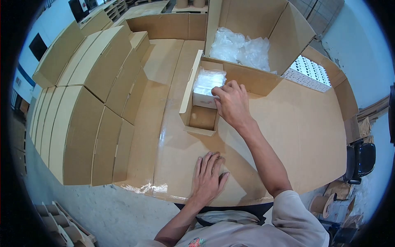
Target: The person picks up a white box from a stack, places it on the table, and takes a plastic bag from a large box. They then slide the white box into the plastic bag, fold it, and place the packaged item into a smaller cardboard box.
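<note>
An open, narrow cardboard box (201, 119) stands on the cardboard-covered table. Small white boxes (205, 99) with clear plastic on top fill its far part, while bare cardboard shows at its near end. My right hand (233, 101) reaches over this box's right wall, its fingers curled and pinching the right corner of the nearest white box. Part of that grip is hidden by the hand itself. Palm down, my left hand (207, 177) lies on the table near its front edge, fingers stretched out and holding nothing.
Cardboard boxes (82, 131) are stacked along the left. Behind the narrow box stands a large open carton (284, 41) with clear plastic bags (240, 47) inside. A white block with a dark dotted pattern (308, 74) sits at the back right. A black chair (364, 160) is beyond the right edge.
</note>
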Action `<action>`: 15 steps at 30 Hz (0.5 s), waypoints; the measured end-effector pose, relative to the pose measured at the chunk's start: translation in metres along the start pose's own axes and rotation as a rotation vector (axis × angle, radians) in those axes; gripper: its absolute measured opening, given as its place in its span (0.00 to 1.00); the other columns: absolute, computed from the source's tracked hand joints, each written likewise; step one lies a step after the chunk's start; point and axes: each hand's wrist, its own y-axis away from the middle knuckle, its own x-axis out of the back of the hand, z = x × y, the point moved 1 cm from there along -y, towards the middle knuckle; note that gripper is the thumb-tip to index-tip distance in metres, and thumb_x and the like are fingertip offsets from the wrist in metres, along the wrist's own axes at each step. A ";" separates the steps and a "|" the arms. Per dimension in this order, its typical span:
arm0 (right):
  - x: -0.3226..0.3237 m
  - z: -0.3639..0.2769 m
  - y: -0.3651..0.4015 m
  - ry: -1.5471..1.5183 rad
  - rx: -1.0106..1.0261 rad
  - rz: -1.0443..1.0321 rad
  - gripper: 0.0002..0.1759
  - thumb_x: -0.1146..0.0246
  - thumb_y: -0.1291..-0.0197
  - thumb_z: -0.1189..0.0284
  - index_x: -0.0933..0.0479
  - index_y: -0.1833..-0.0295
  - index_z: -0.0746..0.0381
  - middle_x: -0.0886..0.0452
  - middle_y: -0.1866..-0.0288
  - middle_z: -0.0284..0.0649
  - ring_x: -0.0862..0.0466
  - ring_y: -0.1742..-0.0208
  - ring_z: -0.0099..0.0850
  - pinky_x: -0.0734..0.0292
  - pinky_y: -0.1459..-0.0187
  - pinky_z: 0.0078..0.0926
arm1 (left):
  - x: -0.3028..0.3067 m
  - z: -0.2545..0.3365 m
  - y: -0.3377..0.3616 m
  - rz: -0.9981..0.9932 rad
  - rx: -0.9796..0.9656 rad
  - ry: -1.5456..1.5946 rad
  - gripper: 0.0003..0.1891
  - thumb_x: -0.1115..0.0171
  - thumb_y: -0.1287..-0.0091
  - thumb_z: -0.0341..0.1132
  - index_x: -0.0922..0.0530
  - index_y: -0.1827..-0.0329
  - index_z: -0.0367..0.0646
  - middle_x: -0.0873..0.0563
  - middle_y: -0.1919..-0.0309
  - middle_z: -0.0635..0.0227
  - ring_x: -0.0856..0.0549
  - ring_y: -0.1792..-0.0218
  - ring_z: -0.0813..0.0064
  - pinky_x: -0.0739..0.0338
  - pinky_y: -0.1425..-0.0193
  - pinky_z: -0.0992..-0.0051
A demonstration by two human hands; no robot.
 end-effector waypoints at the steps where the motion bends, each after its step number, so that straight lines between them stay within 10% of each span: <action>1: -0.002 -0.001 0.000 0.021 -0.004 0.007 0.10 0.27 0.46 0.75 0.16 0.57 0.55 0.13 0.60 0.36 0.20 0.48 0.37 0.29 0.47 0.39 | -0.001 -0.001 0.000 -0.002 0.001 0.000 0.28 0.33 0.30 0.44 0.27 0.30 0.41 0.28 0.28 0.56 0.34 0.23 0.51 0.46 0.17 0.45; 15: -0.023 0.000 0.009 0.037 -0.095 0.057 0.10 0.24 0.48 0.69 0.13 0.59 0.55 0.17 0.52 0.36 0.24 0.43 0.36 0.32 0.43 0.41 | -0.003 0.004 0.000 -0.029 0.005 -0.061 0.29 0.33 0.30 0.44 0.27 0.30 0.42 0.30 0.27 0.55 0.35 0.22 0.49 0.47 0.17 0.45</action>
